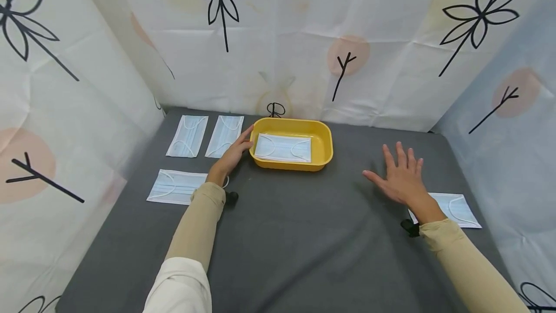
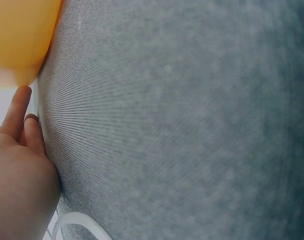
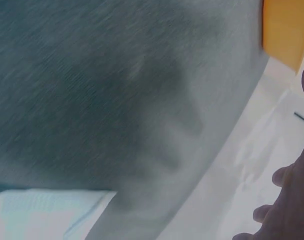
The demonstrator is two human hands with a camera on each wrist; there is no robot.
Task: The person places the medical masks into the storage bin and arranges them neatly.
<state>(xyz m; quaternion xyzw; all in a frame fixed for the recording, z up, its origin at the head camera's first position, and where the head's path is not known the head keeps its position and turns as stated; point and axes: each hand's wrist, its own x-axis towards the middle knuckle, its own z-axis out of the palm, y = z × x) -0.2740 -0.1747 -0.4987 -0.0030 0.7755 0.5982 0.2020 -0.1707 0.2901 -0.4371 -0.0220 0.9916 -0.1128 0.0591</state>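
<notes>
A yellow tray [image 1: 321, 158] stands at the back middle of the grey table, with a light blue face mask [image 1: 283, 148] lying flat in it. At the tray's left end my left hand [image 1: 232, 156] has its fingers extended, the fingertips right at the wall. In the left wrist view, a fingertip of the left hand [image 2: 22, 165] meets the lower edge of the yellow tray [image 2: 22, 35]. My right hand [image 1: 401, 177] hovers over the table right of the tray, fingers spread and holding nothing. Below its wrist lies another face mask [image 1: 456, 209], partly hidden by the arm.
Two face masks [image 1: 187, 135] [image 1: 225, 135] lie side by side at the back left. Nearer, a third mask [image 1: 173, 187] lies partly under the left forearm. White patterned cloth [image 1: 295, 71] walls in the table's back and both sides.
</notes>
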